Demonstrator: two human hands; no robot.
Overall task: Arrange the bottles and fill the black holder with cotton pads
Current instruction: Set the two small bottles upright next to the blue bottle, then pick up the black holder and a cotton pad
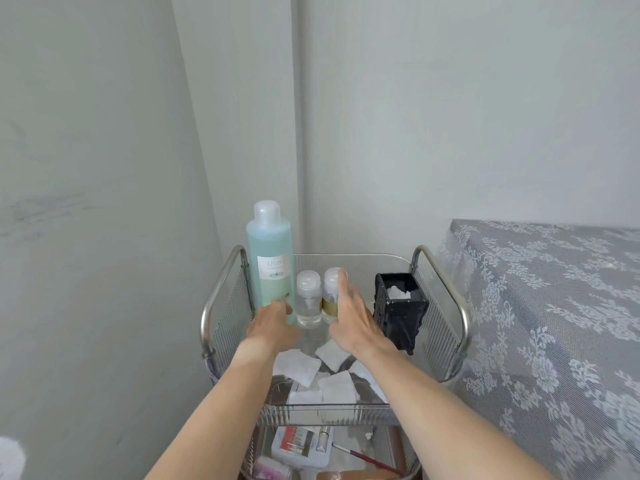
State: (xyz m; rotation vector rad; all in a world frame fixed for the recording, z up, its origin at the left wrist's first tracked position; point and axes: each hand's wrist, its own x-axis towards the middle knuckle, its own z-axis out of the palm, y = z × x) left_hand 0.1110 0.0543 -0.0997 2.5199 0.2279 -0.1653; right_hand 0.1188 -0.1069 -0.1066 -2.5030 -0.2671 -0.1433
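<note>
Head view looks down on your two hands over the top tray (349,258) of a small cart. At the back left stand three bottles in a row: a tall blue-green bottle (270,261), a small clear bottle (308,299) just beside it, and a second small bottle with a gold band (330,296) next to that. The black holder (401,306) stands at the right side of the tray, upright, with a little white cotton showing in its open top. Loose cotton pads (325,372) lie scattered on the near part of the tray floor, under your wrists.

Your left hand (273,323) sits low at the foot of the tall bottle, fingers reaching toward its base; whether they grip it or only touch it I cannot tell, since the fingertips blur into the bottle. Your right hand (353,320) is spread loosely, fingers extended along the gold-band bottle, index tip up by its cap. It looks like a light touch or nudge, not a closed grasp, but motion blur leaves that unsure.

You appear to be on the bottle-arranging step, squaring the row against the back wall. The holder looks only partly filled, and most pads are still loose, so the filling remains largely ahead.

Next, let go of the bottles without tipping the narrow small ones, then draw your hands back to the pads. Pinch them up one or a few at a time and feed them down into the holder, steadying it if it wobbles.
</note>
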